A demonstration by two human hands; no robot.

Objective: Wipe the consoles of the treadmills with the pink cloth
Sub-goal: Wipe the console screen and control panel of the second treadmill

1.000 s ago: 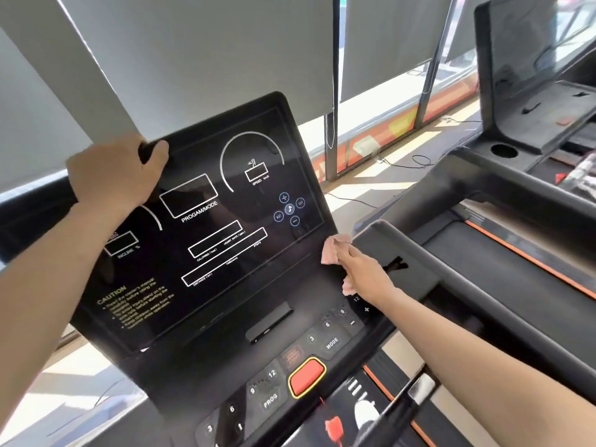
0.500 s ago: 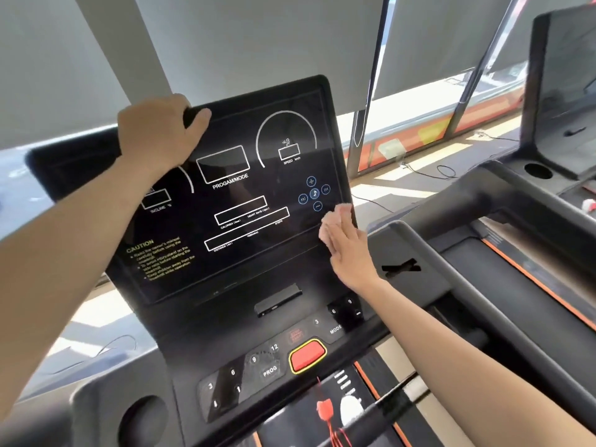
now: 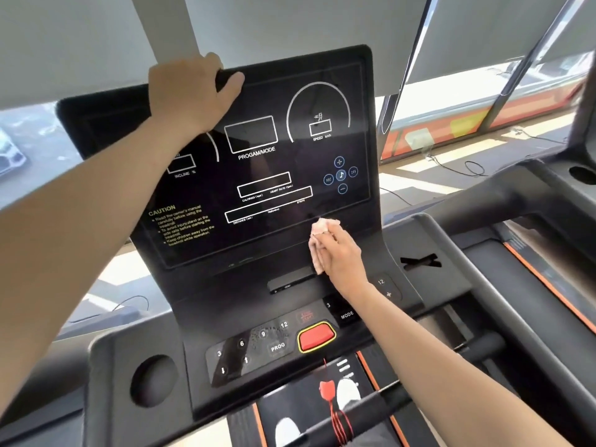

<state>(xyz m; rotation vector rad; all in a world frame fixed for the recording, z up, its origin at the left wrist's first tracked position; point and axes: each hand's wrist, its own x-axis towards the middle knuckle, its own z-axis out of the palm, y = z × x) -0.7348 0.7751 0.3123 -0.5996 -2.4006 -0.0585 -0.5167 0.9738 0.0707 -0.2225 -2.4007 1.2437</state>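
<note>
Pink crumpled cloth (image 3: 317, 245) is under the right hand (image 3: 342, 256), pressed flat against the glossy black treadmill console panel (image 3: 258, 175) at its lower right, just below the white-outlined readout boxes and just above the small black slot (image 3: 290, 283) in the console neck. Right grip: palm down, fingers extended over the cloth, cloth bunched out past the fingertips and along the thumb side. Hand is flat on it rather than a closed fist.

Left hand (image 3: 190, 91) is on the top edge of the same panel, left of centre. Fingers curled over the back edge, thumb lying along the front face. Grip is closed on the panel edge; nothing else in it.

Panel is tilted back, screen dark, white printed graphics: PROGAM/MODE box, SPEED arc, INCLINE box partly hidden by the left wrist, yellow CAUTION text lower left, blue round media icons (image 3: 341, 174) at right.

Below the neck: matte black key strip (image 3: 258, 346) with number keys, PROG, MODE, and a red stop button with yellow rim (image 3: 316, 338). Red safety cord (image 3: 335, 411) hangs beneath it. Round cup recess (image 3: 151, 380) in the grey tray, left side.

Second treadmill's grey handrail (image 3: 483, 285) and orange-edged belt deck (image 3: 548, 279) sit to the right. Grey roller blinds (image 3: 290, 24) cover the window behind.
</note>
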